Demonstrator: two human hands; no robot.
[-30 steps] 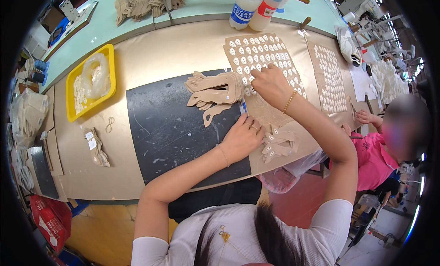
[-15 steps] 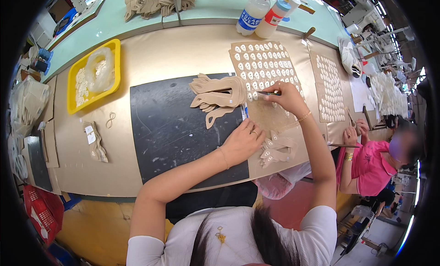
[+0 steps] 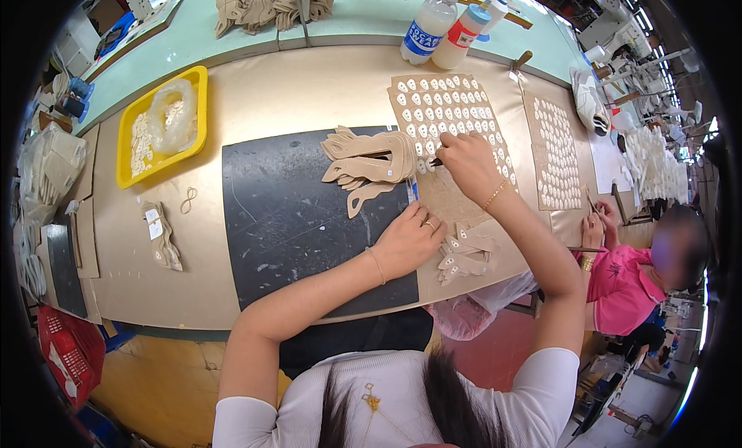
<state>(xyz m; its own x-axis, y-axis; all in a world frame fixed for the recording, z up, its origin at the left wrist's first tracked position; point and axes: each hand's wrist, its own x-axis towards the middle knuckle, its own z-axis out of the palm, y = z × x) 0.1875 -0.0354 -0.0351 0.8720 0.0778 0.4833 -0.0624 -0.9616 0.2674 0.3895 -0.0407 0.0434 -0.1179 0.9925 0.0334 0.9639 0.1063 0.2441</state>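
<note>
My right hand [image 3: 468,164] is closed on dark tweezers [image 3: 437,162], their tip low over the near left part of a brown sheet [image 3: 452,205] with rows of small white oval pieces [image 3: 437,108]. My left hand [image 3: 410,238] rests palm down at the right edge of a black mat [image 3: 301,232], fingers loosely bent and partly hidden. Beyond it a stack of tan shaped cutouts [image 3: 371,158] lies on the mat, reaching the sheet's left edge. Right of my left hand are more tan cutouts [image 3: 471,259] with white ovals on them.
A yellow tray [image 3: 202,108] with white pieces and a plastic bag stands at the left. Two bottles [image 3: 425,31] [image 3: 461,39] stand at the back. A second sheet of white ovals [image 3: 555,154] lies at the right, near a co-worker in pink [image 3: 618,282].
My right hand has shifted slightly left and turned, so the tweezers now point down and mostly hide behind the fingers. My left hand stays where it was. The co-worker has leaned slightly.
</note>
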